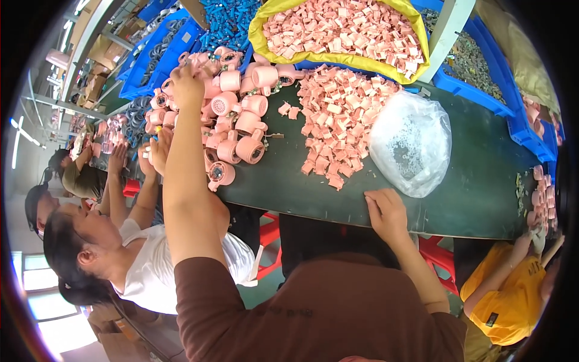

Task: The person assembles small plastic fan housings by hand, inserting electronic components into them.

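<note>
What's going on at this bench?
The person's left hand is at the far side of the pile of pink housings; its grip is hidden. The right hand rests at the near edge of the green table, close to a clear plastic bag. Small pink parts lie heaped between housings and bag. A co-worker in white is at the left.

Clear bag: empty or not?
Not empty: the bag holds small pale bits visible through its plastic. How full, cannot tell.
</note>
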Tool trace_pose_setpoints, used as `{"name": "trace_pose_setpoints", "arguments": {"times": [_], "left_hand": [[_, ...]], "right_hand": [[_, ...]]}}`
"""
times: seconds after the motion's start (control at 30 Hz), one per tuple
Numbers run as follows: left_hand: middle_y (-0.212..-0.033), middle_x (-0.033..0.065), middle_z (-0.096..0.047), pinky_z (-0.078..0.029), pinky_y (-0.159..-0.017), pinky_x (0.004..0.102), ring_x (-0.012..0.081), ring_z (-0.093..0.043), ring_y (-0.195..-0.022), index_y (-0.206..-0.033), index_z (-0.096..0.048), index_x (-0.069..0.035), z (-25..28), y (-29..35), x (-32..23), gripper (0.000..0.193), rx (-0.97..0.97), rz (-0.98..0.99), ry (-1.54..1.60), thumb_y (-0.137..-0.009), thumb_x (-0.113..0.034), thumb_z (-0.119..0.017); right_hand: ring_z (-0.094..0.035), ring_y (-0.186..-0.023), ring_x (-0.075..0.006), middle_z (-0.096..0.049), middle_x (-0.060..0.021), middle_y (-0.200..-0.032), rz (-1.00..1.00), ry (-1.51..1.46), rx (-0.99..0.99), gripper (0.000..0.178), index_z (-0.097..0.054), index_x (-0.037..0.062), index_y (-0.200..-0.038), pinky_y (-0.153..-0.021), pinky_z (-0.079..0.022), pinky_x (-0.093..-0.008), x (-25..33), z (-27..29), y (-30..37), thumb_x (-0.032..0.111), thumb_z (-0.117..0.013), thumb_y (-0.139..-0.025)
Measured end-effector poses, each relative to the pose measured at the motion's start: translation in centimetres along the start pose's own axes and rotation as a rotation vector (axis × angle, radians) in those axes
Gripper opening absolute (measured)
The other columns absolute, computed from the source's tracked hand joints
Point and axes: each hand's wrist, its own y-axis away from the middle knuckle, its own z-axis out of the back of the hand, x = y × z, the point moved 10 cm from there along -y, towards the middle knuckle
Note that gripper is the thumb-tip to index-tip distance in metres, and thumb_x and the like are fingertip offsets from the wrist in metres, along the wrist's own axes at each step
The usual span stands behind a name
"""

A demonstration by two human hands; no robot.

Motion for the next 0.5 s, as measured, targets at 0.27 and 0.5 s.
{"name": "trace_pose_setpoints", "arguments": {"times": [0.27,0.5], "left_hand": [[-0.127,0.0197,-0.061,-0.044,-0.091,0.0584,0.04,-0.055,-0.114,-0.111,-0.071,-0.011,0.1,2.5,-11.3,0.034,-0.234,-0.187,-0.052,-0.08,-0.025,-0.067],[-0.136,0.0071,-0.059,-0.026,-0.111,0.0503,0.0303,-0.043,-0.134,-0.128,-0.064,-0.016,-7.5,7.7,-21.2,0.054,0.443,-0.506,0.048,-0.079,-0.038,-0.067]], "right_hand": [[-0.06,-0.077,-0.0313,-0.063,-0.0095,-0.085,-0.026,0.038,0.007,0.009,-0.069,0.0044,-0.094,-0.069,-0.048,-0.0399,-0.5,0.3,0.2,0.002,-0.069,-0.085],[-0.06,-0.077,-0.0314,-0.064,-0.0099,-0.085,-0.01,0.017,0.006,0.008,-0.068,0.0038,-0.093,-0.069,-0.048,-0.0401,0.3,0.1,0.0,0.002,-0.069,-0.085]]}}
